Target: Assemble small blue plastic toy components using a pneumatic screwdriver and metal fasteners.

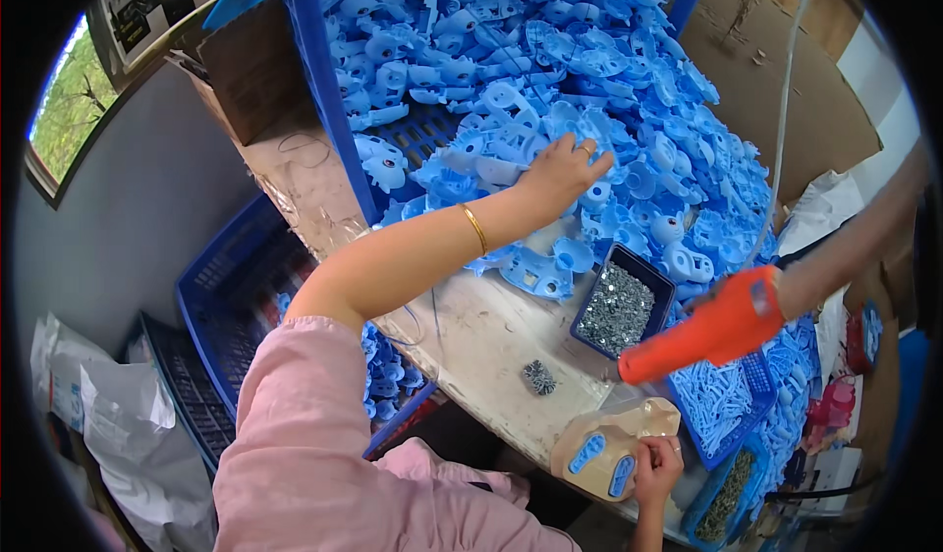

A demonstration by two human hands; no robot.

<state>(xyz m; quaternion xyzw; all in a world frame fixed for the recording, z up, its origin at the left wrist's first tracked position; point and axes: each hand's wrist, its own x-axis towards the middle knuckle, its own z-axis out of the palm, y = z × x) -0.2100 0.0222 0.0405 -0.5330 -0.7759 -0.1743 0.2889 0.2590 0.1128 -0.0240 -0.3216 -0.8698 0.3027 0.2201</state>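
My left hand [567,171] reaches over a big heap of light-blue molded plastic parts [678,159]. Its fingers are apart, and nothing shows in them. Low in the view, my right hand [656,469] is curled at the edge of a tan block [578,422]. Whatever its fingers hold is hidden. Two small blue plastic pieces [621,475] sit in the block, one close to my right thumb. An orange handheld power tool [702,328] hangs over the table, blurred, its tip pointing down left. A blurred brown length runs from its back to the upper right.
A dark tray [611,308] holds small metal screws, with a little screw pile [538,377] beside it on the pale tabletop [481,341]. A blue basket [725,410] holds thin light-blue parts. Left of the table are a blue crate [201,292] and white bags [123,414].
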